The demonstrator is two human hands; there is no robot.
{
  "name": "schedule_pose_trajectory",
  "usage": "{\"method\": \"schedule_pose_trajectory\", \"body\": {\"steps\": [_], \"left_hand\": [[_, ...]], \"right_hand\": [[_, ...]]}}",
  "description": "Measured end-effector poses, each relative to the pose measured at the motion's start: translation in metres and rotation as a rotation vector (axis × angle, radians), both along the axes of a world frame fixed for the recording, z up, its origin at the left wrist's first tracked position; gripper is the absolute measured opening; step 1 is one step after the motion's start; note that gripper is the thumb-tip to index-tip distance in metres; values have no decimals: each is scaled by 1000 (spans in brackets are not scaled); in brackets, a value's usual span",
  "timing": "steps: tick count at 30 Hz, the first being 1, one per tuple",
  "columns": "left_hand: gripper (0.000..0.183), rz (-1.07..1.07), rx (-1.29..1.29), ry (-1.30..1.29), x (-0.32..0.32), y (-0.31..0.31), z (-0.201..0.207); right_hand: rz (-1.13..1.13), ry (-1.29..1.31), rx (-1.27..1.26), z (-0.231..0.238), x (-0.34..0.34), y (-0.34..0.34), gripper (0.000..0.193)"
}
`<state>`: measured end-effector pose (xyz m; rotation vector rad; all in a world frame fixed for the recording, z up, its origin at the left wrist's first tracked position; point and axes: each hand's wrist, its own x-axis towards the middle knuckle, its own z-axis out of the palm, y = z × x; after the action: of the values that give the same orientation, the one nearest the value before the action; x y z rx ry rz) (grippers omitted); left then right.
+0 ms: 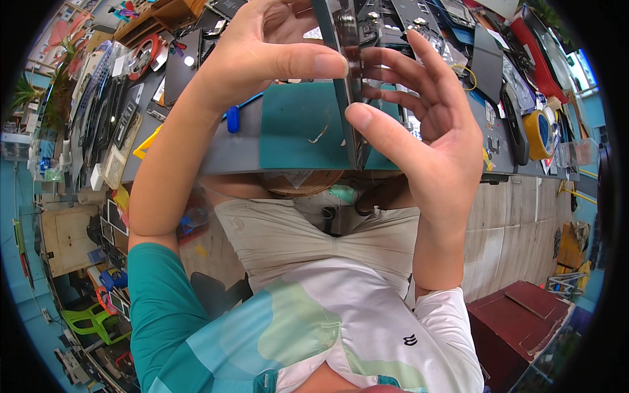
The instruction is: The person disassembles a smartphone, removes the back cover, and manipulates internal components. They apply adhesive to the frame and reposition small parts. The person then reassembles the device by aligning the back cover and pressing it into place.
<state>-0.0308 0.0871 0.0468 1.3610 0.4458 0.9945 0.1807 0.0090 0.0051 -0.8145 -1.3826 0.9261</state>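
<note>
I see my left hand (262, 52) and right hand (426, 124) pinching a thin grey panel (346, 78) edge-on, fingers closed on it, above the green mat (295, 131).

Both hands up close to the camera on a thin dark panel (346, 72), held edge-on and roughly vertical: left hand (262, 49) grips its upper part, thumb pressed against the edge, while right hand (426, 124) pinches the other side, fingers spread. Below sits a green cutting mat (298, 128) on a grey workbench (229, 154), with a blue-handled tool (233, 119) just left of the mat and a yellow tape roll (538, 134) far right.
</note>
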Motion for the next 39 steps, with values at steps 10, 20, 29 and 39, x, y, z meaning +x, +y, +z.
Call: {"method": "schedule_pose_trajectory", "body": {"steps": [10, 20, 29, 39], "left_hand": [[104, -15, -10, -13, -3, 3, -5], [104, -18, 3, -7, -3, 4, -6], [105, -25, -9, -10, -5, 4, -4], [105, -27, -19, -30, -3, 3, -5]], "right_hand": [[-65, -68, -42, 6, 0, -6, 86], [-60, -76, -21, 0, 3, -3, 86], [-55, -65, -19, 3, 0, -4, 86], [51, 61, -113, 22, -5, -12, 86]]}}
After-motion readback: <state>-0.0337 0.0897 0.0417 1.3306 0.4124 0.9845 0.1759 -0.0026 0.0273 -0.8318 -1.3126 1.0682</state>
